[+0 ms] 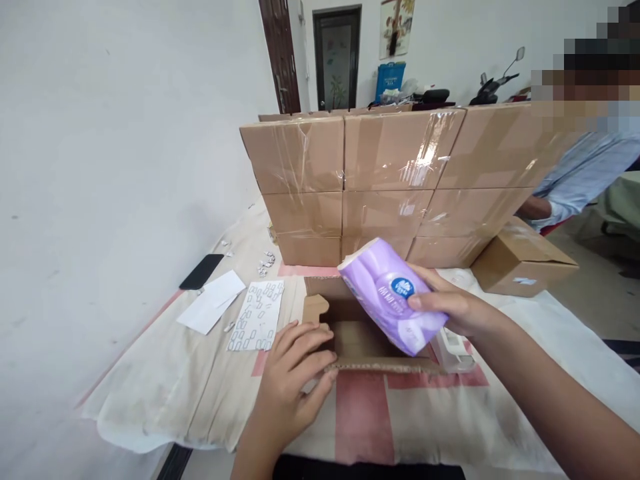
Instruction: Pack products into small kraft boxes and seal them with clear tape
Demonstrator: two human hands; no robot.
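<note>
With our right hand [453, 303] we are gripping a purple pack [385, 287], thumb pressing its front, and we are holding it tilted over an open cardboard box [373, 364]. Our left hand [300, 380] is spreading its fingers loosely at the box's left flap [316, 308]. The box is sitting on the cloth-covered desk [225, 393], in front of stacked, taped cartons [390, 157]. To its left, a sheet of small outlines [257, 317] is lying beside some white paper [213, 303]
</note>
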